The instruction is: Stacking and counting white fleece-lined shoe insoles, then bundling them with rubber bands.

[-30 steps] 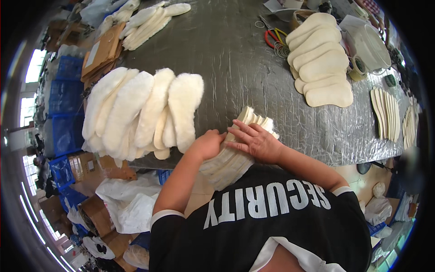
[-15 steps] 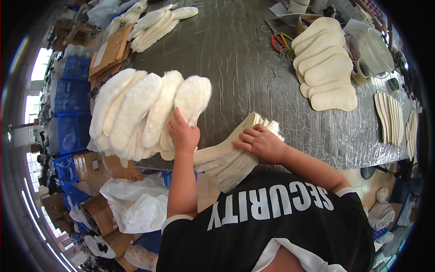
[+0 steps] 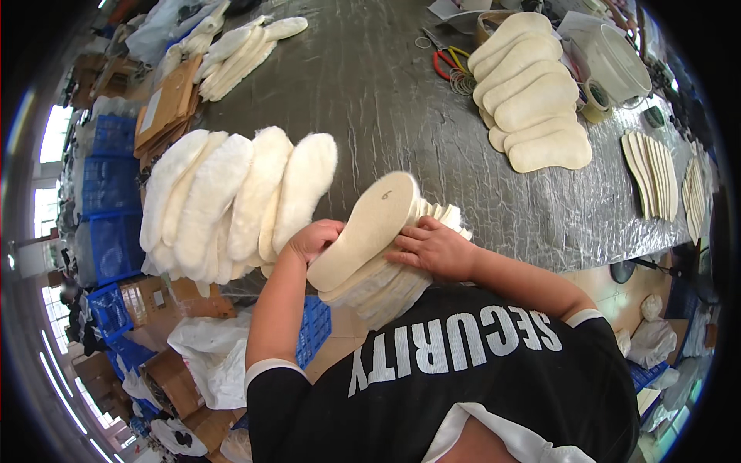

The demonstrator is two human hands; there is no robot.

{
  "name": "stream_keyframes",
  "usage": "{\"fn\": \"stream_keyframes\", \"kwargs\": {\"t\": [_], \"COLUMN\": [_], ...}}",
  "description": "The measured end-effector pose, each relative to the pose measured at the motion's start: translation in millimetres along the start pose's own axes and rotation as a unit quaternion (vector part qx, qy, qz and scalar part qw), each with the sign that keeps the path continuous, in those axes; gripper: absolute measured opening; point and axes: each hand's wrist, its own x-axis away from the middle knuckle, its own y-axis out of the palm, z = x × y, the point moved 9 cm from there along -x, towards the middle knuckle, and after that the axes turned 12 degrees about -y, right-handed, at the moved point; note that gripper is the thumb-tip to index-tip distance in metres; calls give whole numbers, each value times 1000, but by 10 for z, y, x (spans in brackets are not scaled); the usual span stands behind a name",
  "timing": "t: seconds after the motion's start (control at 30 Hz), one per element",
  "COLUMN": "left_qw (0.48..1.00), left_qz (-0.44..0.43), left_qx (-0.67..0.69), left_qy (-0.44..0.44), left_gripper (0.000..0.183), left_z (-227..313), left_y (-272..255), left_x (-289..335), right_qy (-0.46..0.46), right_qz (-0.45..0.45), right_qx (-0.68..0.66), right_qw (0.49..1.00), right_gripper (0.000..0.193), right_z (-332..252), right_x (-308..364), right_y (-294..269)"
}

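A fanned bundle of cream insoles (image 3: 390, 289) hangs over the near table edge, fleecy edges showing. My right hand (image 3: 434, 248) is closed on this bundle, fingers bent over its right side. On top lies one insole (image 3: 370, 224), smooth backing up, with a small dark mark near its toe. My left hand (image 3: 315, 238) grips this insole's left edge, its fingertips partly hidden behind it. Just left of that hand, fleecy white insoles (image 3: 212, 204) lie overlapped in a row, pile up.
Smooth-backed insoles (image 3: 532, 96) overlap at the far right, beside red-and-yellow-handled pliers (image 3: 448, 63) and a clear plastic tub (image 3: 610, 65). More insoles (image 3: 651, 176) lie by the right edge. Fleecy insoles (image 3: 247, 58) and brown cardboard (image 3: 166, 108) are at the far left.
My left hand has left the fleecy row and moved to the bundle's insole. That insole now lies smooth side up across the top. My right hand stays on the bundle.
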Motion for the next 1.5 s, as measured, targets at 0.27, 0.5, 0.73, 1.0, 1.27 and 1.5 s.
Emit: {"fn": "stream_keyframes", "kwargs": {"t": [0.27,0.5,0.73,1.0,1.27,1.5], "left_qw": [969,976,826,569,426,661], "left_qz": [129,31,145,560,710,621], "left_qx": [-197,-213,-543,-553,-548,-412], "left_qy": [78,-31,-38,238,119,85], "left_gripper": [40,38,37,52,81,43], "left_z": [220,31,191,705,760,779], "left_y": [0,300,555,283,-261,-375], "left_x": [-24,-109,-80,502,777,736], "right_qy": [39,40,29,36,4,9], "right_qz": [-46,-44,-60,-132,-109,-74], "right_qx": [-35,-28,48,38,18,21], "right_qw": [998,998,997,990,994,997], "right_gripper": [47,55,60,58,51,52], "right_z": [60,60,30,166,109,63], "right_x": [54,50,-10,-152,-166,-84], "right_y": [113,102,-17,161,151,116]}}
